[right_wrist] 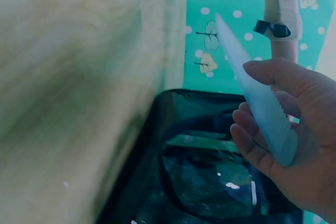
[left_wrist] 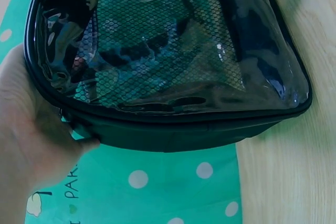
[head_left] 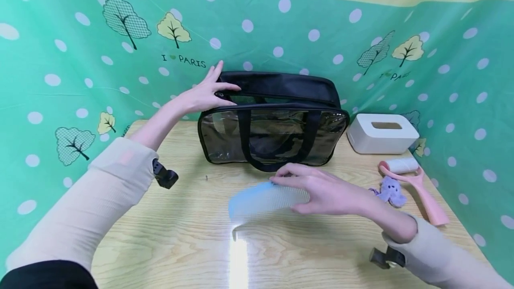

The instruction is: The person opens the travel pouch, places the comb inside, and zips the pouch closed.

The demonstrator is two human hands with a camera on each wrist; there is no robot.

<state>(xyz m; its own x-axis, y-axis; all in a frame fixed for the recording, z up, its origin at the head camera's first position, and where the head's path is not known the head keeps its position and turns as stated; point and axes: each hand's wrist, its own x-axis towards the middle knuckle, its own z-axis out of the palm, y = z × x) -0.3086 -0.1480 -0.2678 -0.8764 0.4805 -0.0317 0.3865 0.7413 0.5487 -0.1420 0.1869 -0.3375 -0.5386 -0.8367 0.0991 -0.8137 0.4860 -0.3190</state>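
One green cloth with white dots, printed trees and a yellow upper band hangs behind everything and wraps round the right side. Below it lies one pale wood-grain counter. One black rectangular bag with a clear plastic front stands on the counter against the cloth, its top parted; one black strap handle droops over the front panel, hanging between the panel and the person. Beyond the bag's right end sits one white box with an oval slot, and nearer the person one pink-handled roller with a white roll. Of the two hands, the left is spread at the bag's upper left corner, its fingers touching the parted rim. The right pinches one pale blue translucent plastic comb between thumb and fingers, above the counter and in front of the bag. One small purple plush toy lies beside the roller, just beyond the right forearm
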